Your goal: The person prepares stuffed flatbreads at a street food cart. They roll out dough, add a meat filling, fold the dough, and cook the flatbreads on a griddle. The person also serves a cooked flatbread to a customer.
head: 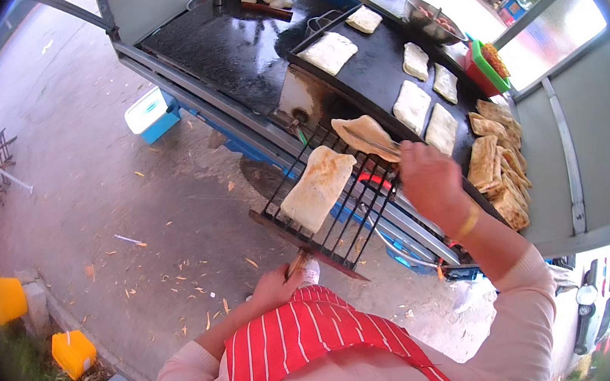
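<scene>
My left hand (275, 285) is closed around the wooden handle of a slotted metal rack (340, 243), which reaches out over the stall's front edge. One flat rectangular bread (319, 189) lies on the rack's bars. Farther up the rack, a second, folded flatbread (364, 136) is partly raised at the fingertips of my right hand (432, 180). A thin tool seems to lie along that bread, but blur and my fingers hide its end. Several pale flat doughs (412, 106) rest on the dark griddle (367, 68) beyond. Browned flatbreads (499, 166) are piled at the griddle's right end.
Dough balls (281, 4) and a rolling pin (267, 11) sit on the oiled black worktop (219, 47). Metal bowls (435, 17) and a green-and-red container (487, 68) stand along the far side. A blue box with a white lid (153, 115) is on the ground to the left.
</scene>
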The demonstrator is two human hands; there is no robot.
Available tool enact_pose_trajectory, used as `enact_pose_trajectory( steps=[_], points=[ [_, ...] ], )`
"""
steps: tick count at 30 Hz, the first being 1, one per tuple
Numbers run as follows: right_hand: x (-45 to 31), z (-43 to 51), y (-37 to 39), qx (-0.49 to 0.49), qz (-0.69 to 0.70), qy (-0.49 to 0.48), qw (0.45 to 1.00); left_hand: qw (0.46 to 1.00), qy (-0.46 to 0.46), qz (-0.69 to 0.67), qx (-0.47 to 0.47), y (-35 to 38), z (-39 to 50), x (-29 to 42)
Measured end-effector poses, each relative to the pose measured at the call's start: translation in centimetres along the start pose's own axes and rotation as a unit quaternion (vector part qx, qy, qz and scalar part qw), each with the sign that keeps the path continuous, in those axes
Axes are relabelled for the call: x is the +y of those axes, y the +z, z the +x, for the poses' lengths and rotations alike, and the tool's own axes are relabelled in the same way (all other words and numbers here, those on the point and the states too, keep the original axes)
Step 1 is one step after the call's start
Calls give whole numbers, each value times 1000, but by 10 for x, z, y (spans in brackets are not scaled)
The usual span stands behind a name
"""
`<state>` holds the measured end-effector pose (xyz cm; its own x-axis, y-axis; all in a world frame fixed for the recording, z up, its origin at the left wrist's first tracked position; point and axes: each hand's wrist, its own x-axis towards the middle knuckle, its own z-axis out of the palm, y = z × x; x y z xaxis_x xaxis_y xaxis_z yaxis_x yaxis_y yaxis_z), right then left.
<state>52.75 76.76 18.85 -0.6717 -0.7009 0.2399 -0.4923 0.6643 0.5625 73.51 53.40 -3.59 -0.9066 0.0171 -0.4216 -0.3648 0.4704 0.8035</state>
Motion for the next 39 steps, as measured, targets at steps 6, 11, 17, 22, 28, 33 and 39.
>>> enact_pose_trajectory(
  steps=[6, 11, 17, 22, 28, 33, 39],
  points=[
    [-45, 8, 102, 33, -190, 96, 977, 999, 54, -3, -3, 12, 8, 3],
    [-44, -20, 18, 40, -120, 52, 991, 1000, 7, -12, 10, 8, 4, -6],
    [96, 57, 59, 42, 372, 255, 892, 999, -43, -25, -6, 21, 14, -12],
    [158, 154, 203, -147, 745, 483, 436, 994, -91, -59, -8, 22, 23, -3],
    [158, 285, 317, -139, 814, 488, 283, 992, -122, -28, 21, 20, 17, 0],
    [141, 366, 342, -22, 787, 563, 252, 988, -152, -15, 22, 21, 11, 6],
    [178, 338, 325, 9, 796, 522, 305, 986, -154, -70, -1, 17, 14, 4]
  ],
)
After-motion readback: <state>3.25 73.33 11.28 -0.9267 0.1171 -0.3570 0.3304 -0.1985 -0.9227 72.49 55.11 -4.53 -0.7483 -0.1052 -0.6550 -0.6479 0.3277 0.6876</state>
